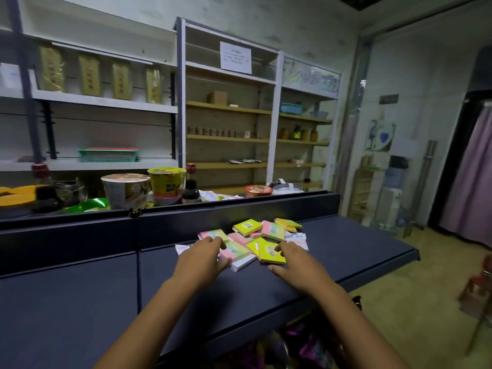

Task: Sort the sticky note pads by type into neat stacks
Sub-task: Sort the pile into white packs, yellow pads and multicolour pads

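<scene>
A loose heap of sticky note pads lies on the dark blue counter [346, 251]. Yellow pads [247, 227], pink-and-green striped pads [273, 230] and white pads [299, 239] are mixed together. My left hand [202, 258] rests on the heap's left side, its fingers spread over a pink-and-green pad [235, 250] and a white pad [242, 263]. My right hand [295, 262] reaches to a yellow pad [270, 251] at the front; its fingertips touch the pad's right edge and its thumb is near the front edge. Neither hand has lifted a pad.
A raised ledge [213, 206] runs behind the counter, with instant noodle cups [126, 190], a soy sauce bottle [191, 189] and snack packets behind it. Shelving units line the back wall. The counter's right end [415, 255] drops off to the floor.
</scene>
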